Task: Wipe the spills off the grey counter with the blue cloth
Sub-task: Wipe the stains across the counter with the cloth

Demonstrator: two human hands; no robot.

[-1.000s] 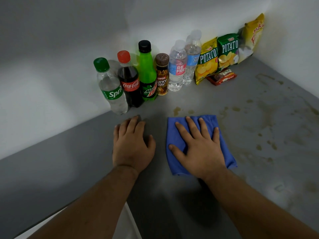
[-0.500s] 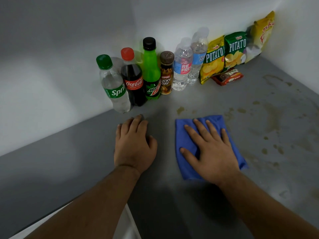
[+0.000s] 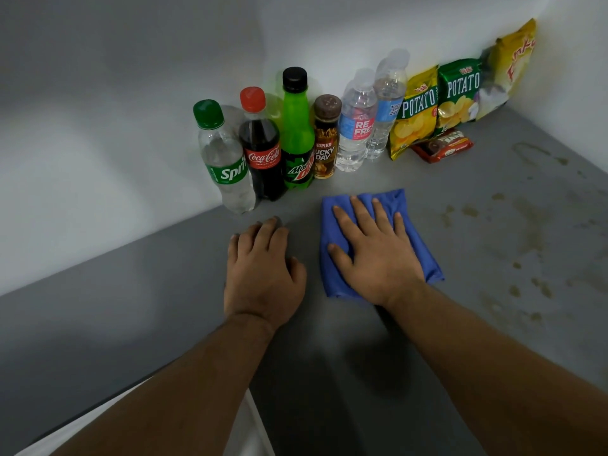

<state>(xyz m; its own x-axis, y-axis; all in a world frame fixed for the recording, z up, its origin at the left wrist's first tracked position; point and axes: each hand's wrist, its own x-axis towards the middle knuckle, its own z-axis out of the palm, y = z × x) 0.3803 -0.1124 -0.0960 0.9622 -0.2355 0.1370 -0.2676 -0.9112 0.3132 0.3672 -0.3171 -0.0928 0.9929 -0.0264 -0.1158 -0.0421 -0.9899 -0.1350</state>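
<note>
The blue cloth point(image 3: 390, 199) lies folded on the grey counter point(image 3: 131, 307), just in front of the row of bottles. My right hand point(image 3: 371, 255) rests flat on top of it, fingers spread, pressing it down. My left hand point(image 3: 263, 271) lies palm down on the bare counter to the left of the cloth, holding nothing. Brownish spills point(image 3: 533, 232) spread as blotches and drops over the counter to the right of the cloth, reaching back toward the corner.
Along the back wall stand a Sprite bottle point(image 3: 227, 166), a Coca-Cola bottle point(image 3: 263, 153), a green Mountain Dew bottle point(image 3: 297, 136), a small coffee bottle point(image 3: 325, 139) and two water bottles point(image 3: 357, 126). Chip bags point(image 3: 457, 90) and a red snack pack point(image 3: 442, 146) fill the corner.
My right hand has pushed the cloth forward toward the bottles, over the brown spot that lay just ahead of it. My left hand has stayed in place.
</note>
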